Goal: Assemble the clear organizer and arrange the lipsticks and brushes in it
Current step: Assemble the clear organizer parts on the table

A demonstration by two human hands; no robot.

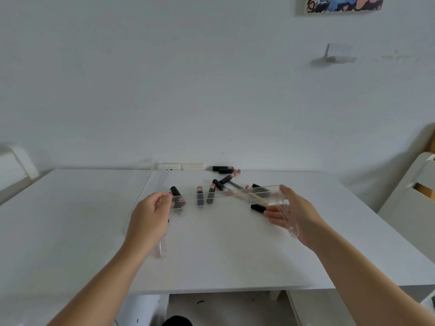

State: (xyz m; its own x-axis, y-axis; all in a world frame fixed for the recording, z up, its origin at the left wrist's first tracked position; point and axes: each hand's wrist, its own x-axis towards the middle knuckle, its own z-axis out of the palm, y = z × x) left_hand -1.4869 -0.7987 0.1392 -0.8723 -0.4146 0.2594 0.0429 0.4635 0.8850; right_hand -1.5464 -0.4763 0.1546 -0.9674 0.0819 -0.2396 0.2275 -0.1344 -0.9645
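A long clear acrylic organizer panel (226, 195) is held above the white worktop (223, 250) at each end, gripped by the left hand (150, 211) and right hand (290, 208). Beyond it, black-capped lipsticks (200, 197) and a thin brush (237, 185) lie scattered. Assembly is judged unfinished; nothing is arranged yet.

Light is soft, even and a bit cool, pretty flat overall, no obvious single source. Shadows are faint: a weak smudge under the small shelf (339, 55) on the far wall (188, 78). Wide-angle lens bends the white table (223, 255) edges outward near the corners. Everything looks slightly soft, and the clear panel (226, 195) barely shows, just pale glints along its rim.
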